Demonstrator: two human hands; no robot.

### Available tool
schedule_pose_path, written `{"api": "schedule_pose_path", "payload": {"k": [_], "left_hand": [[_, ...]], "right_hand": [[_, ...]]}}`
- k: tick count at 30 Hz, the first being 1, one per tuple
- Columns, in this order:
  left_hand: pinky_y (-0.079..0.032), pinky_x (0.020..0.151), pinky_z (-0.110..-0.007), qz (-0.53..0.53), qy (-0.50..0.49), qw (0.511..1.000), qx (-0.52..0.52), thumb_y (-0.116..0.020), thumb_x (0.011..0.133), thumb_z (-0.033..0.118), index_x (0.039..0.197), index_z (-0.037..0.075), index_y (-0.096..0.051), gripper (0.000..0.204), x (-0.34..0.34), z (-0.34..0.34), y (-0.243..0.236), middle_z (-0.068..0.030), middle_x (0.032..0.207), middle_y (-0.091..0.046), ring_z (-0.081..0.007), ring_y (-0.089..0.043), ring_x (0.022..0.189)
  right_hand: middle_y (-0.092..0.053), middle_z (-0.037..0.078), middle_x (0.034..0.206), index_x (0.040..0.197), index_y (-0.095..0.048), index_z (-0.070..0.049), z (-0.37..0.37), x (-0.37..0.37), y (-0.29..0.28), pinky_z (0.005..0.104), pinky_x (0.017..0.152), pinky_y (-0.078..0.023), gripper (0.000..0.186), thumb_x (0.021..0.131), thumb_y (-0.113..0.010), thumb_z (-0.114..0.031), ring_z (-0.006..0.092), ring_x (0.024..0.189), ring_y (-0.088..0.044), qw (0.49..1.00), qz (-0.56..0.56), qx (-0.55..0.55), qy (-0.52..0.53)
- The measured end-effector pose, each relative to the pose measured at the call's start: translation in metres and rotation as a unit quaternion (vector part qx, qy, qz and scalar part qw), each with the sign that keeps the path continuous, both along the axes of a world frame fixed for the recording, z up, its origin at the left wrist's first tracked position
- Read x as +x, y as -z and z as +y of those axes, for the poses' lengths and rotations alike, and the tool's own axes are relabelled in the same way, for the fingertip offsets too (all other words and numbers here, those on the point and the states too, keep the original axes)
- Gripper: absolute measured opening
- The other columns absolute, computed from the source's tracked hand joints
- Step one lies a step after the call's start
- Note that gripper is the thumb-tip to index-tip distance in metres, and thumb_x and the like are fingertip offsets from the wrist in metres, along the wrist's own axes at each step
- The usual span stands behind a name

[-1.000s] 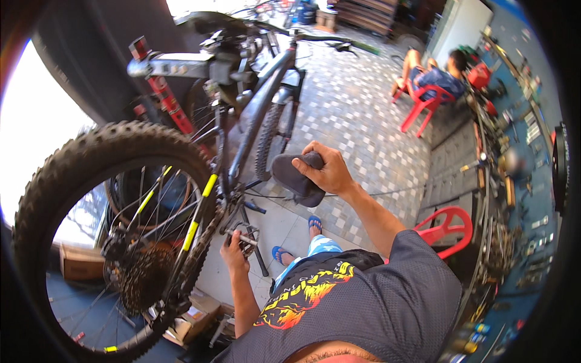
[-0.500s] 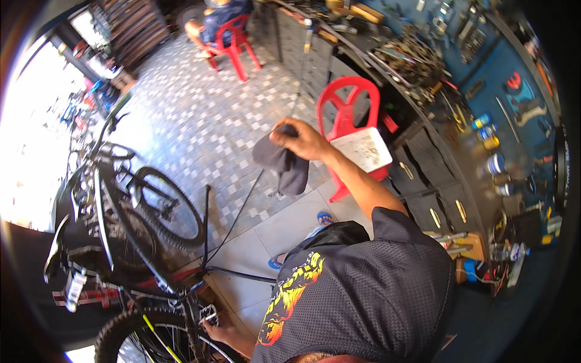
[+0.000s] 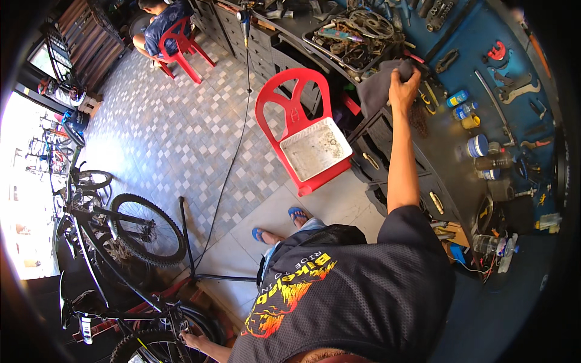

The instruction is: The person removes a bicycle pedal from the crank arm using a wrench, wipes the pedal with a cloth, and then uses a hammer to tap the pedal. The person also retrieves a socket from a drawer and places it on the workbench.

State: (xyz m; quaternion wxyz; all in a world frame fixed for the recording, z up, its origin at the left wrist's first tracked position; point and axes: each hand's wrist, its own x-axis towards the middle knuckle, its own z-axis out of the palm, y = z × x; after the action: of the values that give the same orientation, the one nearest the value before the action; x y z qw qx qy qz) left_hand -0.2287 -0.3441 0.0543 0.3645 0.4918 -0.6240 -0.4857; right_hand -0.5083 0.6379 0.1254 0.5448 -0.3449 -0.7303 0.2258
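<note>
In my raised right hand (image 3: 402,95) is a dark grey cloth (image 3: 376,89), bunched under closed fingers. It hangs over the front edge of the workbench (image 3: 445,166), beside a tray (image 3: 345,63) heaped with used bike parts. Far to the lower left, my left hand (image 3: 192,340) reaches to a black bicycle (image 3: 112,257) and looks closed on its pedal (image 3: 184,327). The fingers there are small and partly hidden. The bicycle's near wheel (image 3: 142,346) is cut off by the lower rim.
A red plastic chair (image 3: 290,115) bears a stained white tray (image 3: 318,150). A thin hose (image 3: 233,160) hangs across the tiled floor (image 3: 181,115). Cans and bottles (image 3: 477,146) line the bench. Another person (image 3: 163,30) sits on a red chair (image 3: 180,51) farther off.
My right hand has carried the cloth rightward and up, from over the floor to the bench edge. The view has shifted. My left hand stays at the bicycle.
</note>
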Motion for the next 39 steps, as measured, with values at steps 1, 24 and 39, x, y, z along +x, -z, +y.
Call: {"api": "schedule_pose_path", "payload": {"k": [1,24,39], "left_hand": [[-0.062,0.072,-0.035,0.011,-0.029,0.998,0.063,-0.073,0.092,0.027,0.111,0.002,-0.069,0.032,0.0,0.0,-0.001,-0.0116,0.105,-0.067,-0.0252,-0.066,0.085],[-0.063,0.05,-0.04,0.072,-0.178,0.962,0.192,-0.073,0.091,0.014,0.109,0.009,-0.064,0.021,0.04,0.022,0.078,-0.007,0.09,-0.068,-0.0224,-0.069,0.071],[-0.065,0.058,-0.038,0.172,-0.145,0.934,0.279,-0.07,0.095,0.011,0.116,0.008,-0.059,0.024,0.047,0.039,0.063,-0.0046,0.097,-0.066,-0.0181,-0.068,0.077]], "right_hand": [[-0.057,0.027,0.129,0.131,-0.053,-0.002,0.016,-0.004,0.003,0.0493,0.101,-0.047,0.056,0.087,-0.074,-0.029,0.0424,0.118,-0.058,0.999,-0.032,0.013,0.009],[-0.057,0.019,0.138,0.15,-0.046,-0.014,-0.629,-0.007,0.132,0.0483,0.106,-0.049,0.061,0.096,-0.065,-0.033,0.0392,0.129,-0.056,0.285,-0.453,0.234,-0.811],[-0.052,0.02,0.136,0.143,-0.054,-0.025,-0.96,0.093,0.146,0.0509,0.099,-0.054,0.053,0.092,-0.067,-0.018,0.0417,0.123,-0.061,0.214,-0.369,0.297,-0.854]]}}
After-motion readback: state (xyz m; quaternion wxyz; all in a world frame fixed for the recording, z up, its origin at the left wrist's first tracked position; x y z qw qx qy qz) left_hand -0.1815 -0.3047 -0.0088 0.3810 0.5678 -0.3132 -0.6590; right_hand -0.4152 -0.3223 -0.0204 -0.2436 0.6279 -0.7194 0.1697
